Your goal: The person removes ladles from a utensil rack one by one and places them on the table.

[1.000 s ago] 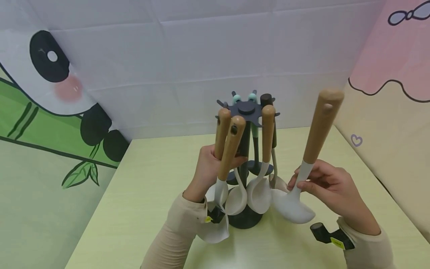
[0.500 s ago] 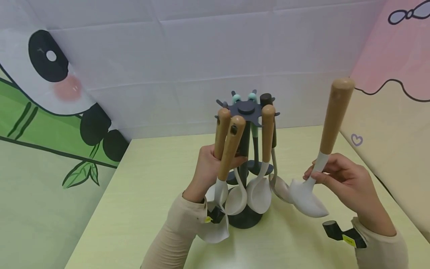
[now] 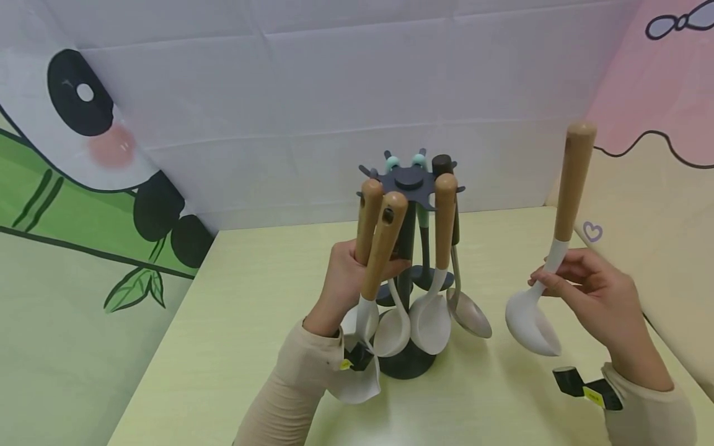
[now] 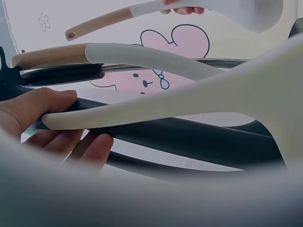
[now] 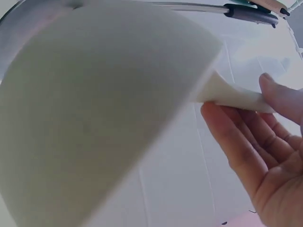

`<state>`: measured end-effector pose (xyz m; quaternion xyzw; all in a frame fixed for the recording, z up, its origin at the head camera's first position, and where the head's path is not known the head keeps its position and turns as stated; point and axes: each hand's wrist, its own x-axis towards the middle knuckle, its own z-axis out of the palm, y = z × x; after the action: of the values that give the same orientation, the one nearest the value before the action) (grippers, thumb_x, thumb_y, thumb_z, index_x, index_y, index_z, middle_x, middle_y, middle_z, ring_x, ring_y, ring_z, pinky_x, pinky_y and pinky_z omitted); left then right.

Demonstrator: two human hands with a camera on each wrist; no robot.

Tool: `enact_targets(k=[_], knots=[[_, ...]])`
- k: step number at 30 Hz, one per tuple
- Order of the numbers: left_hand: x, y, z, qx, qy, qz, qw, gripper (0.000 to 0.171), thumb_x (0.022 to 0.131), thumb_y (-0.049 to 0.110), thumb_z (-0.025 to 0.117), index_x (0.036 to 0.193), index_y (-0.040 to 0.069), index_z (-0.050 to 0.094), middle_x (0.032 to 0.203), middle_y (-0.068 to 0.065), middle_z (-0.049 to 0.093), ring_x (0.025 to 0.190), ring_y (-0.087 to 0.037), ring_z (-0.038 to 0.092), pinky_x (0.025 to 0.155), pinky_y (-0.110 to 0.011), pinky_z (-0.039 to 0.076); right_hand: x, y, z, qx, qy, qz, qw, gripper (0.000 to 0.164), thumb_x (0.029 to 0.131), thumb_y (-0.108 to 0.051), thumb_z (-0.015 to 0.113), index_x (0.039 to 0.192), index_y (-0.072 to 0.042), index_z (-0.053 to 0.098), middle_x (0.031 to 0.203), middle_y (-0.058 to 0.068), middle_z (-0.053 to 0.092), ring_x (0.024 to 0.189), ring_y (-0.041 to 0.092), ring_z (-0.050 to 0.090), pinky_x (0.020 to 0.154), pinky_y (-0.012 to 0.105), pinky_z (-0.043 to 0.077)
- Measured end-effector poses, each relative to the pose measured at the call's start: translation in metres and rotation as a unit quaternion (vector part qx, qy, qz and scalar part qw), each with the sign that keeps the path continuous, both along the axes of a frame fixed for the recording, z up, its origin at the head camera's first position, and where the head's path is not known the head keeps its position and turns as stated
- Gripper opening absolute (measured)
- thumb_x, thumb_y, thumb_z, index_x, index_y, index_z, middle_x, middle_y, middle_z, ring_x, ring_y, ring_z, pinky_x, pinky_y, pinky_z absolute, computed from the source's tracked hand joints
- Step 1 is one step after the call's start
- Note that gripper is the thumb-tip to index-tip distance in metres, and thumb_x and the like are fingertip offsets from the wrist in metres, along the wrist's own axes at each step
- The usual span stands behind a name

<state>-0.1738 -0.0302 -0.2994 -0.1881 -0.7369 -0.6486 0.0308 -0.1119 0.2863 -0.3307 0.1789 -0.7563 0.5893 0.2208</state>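
My right hand [image 3: 602,291] pinches a ladle [image 3: 571,186] by its white neck, between thumb and fingers. Its wooden handle points up and its white bowl hangs low, to the right of a dark utensil stand [image 3: 409,179]. In the right wrist view the bowl [image 5: 94,109] fills much of the picture, blurred. My left hand [image 3: 354,266] grips the stand's dark pole [image 4: 170,135], among the hanging utensils. A wooden-handled spatula [image 3: 385,244] hangs in front of that hand and partly hides it. Another wooden handle [image 3: 368,217] rises beside it.
From the stand also hang a white spoon [image 3: 432,325], a metal spoon [image 3: 471,314] and dark utensils [image 3: 426,277]. The stand's round black base [image 3: 406,367] rests on a pale wood table [image 3: 251,322]. A white cloth wall [image 3: 334,111] closes off the back.
My right hand has moved right with the ladle, away from the stand. The ladle has turned more upright, and the metal spoon now shows fully. The left hand and stand stay put.
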Motion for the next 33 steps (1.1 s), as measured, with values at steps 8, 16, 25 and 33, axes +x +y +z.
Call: enact_targets(k=[8, 16, 25, 33], knots=[[0.0, 0.0, 0.0, 0.003, 0.006, -0.004, 1.0, 0.021, 0.066, 0.005, 0.079, 0.082, -0.003, 0.069, 0.072, -0.008, 0.067, 0.07, -0.018, 0.058, 0.062, -0.03, 0.045, -0.009, 0.016, -0.007, -0.056, -0.038, -0.081, 0.994, 0.023, 0.077, 0.013, 0.062, 0.097, 0.003, 0.057, 0.079, -0.001, 0.068, 0.069, 0.007, 0.066, 0.055, 0.023, 0.053], [-0.001, 0.0, -0.002, 0.006, 0.006, 0.0, 1.0, 0.021, 0.065, 0.004, 0.079, 0.081, -0.004, 0.069, 0.071, -0.008, 0.067, 0.069, -0.018, 0.058, 0.061, -0.03, 0.046, -0.015, 0.035, -0.015, 0.024, -0.087, -0.173, 0.981, 0.025, 0.079, 0.001, 0.066, 0.1, -0.01, 0.057, 0.079, -0.013, 0.066, 0.069, -0.001, 0.064, 0.055, 0.019, 0.053], [-0.001, 0.0, -0.002, 0.004, -0.002, 0.005, 1.0, 0.021, 0.065, 0.007, 0.08, 0.08, -0.003, 0.069, 0.07, -0.006, 0.067, 0.067, -0.018, 0.056, 0.058, -0.029, 0.043, -0.023, 0.051, -0.027, 0.053, -0.123, -0.212, 0.968, 0.023, 0.081, -0.009, 0.067, 0.1, -0.015, 0.056, 0.078, -0.021, 0.063, 0.063, -0.003, 0.063, 0.053, 0.016, 0.052], [-0.001, 0.0, -0.003, 0.01, -0.003, -0.01, 0.9999, 0.021, 0.066, 0.009, 0.079, 0.082, 0.0, 0.069, 0.073, -0.005, 0.068, 0.071, -0.018, 0.059, 0.06, -0.029, 0.046, -0.026, 0.063, -0.033, 0.086, -0.131, -0.245, 0.957, 0.02, 0.083, -0.015, 0.066, 0.098, -0.02, 0.053, 0.076, -0.029, 0.057, 0.062, -0.009, 0.059, 0.052, 0.011, 0.049]])
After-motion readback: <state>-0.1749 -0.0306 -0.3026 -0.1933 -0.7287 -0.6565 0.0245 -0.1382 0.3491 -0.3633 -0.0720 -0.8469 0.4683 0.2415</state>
